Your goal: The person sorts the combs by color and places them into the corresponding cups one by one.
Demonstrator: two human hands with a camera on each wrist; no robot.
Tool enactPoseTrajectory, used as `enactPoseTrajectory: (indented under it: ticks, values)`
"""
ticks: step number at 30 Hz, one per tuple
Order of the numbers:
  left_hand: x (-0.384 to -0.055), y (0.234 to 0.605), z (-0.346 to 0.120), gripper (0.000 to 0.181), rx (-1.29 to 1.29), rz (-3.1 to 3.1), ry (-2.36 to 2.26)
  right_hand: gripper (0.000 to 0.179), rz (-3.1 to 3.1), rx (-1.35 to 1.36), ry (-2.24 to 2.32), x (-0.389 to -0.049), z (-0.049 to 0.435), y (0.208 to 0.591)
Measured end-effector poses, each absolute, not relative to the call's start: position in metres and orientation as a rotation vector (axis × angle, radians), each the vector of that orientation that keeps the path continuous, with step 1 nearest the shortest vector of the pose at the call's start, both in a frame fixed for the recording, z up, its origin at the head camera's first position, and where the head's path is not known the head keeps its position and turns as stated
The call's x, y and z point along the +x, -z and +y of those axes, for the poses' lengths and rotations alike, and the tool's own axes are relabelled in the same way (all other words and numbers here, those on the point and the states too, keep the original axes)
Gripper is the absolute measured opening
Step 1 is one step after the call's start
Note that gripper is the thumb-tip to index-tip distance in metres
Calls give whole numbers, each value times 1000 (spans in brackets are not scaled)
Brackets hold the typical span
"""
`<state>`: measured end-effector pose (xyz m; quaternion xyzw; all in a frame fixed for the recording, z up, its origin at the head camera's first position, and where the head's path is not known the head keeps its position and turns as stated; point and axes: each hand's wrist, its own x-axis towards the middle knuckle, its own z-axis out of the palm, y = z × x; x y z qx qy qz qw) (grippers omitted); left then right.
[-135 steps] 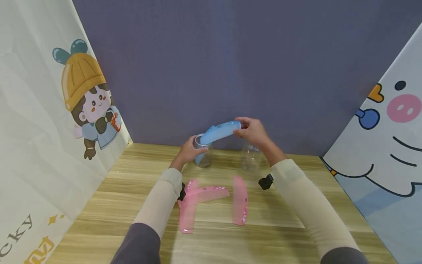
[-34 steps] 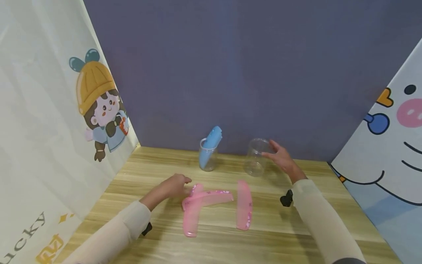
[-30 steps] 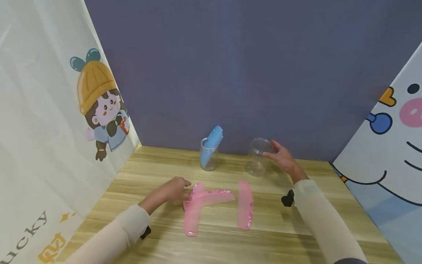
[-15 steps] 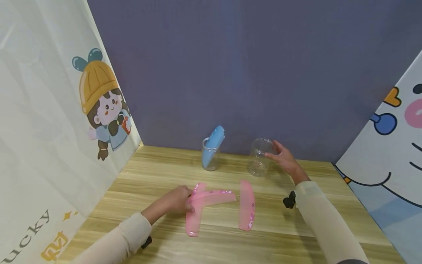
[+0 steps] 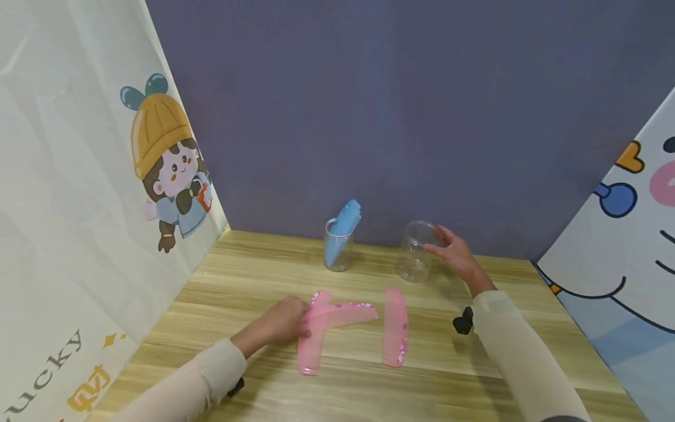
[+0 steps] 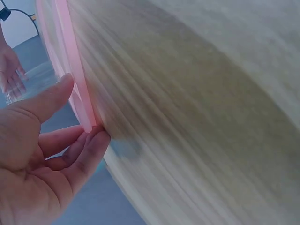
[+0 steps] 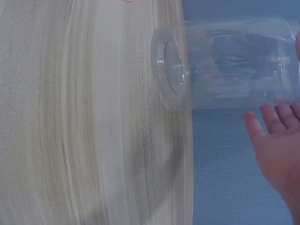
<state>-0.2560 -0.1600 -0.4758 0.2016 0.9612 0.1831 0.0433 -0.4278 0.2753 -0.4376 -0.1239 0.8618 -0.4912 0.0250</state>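
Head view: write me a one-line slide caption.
Left hand on overlapping pink combs, right hand at a clear jar, blue combs leaning in a second jar.

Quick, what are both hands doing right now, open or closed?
Left hand: closed, pinching a pink comb by its end.
Right hand: open, relaxed at the side of the clear jar.

The left sleeve (image 5: 176,381) and right sleeve (image 5: 522,351) are cream, ending in wide cuffs (image 5: 224,363); the left hand (image 5: 285,319) and right hand (image 5: 456,255) are bare. A small black block (image 5: 463,320) juts near each wrist. Dark grey cloth (image 5: 565,418) tops the right sleeve.
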Motion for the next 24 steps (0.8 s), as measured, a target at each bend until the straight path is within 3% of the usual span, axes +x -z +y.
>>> enactPoseTrajectory:
  ticks: [7,18,21,24]
  values:
    - [-255,473,-161,30,596,2951,-582,99,2659,-362,1530,-426,274,439]
    - [-256,466,-165,7,552,2885,-684,100,2685,-350,1516,-427,268,444]
    - [-258,465,-166,19,564,2890,-718,99,2685,-358,1534,-427,268,444]
    - [-261,465,-168,16,597,2913,-720,99,2679,-369,1555,-428,268,443]
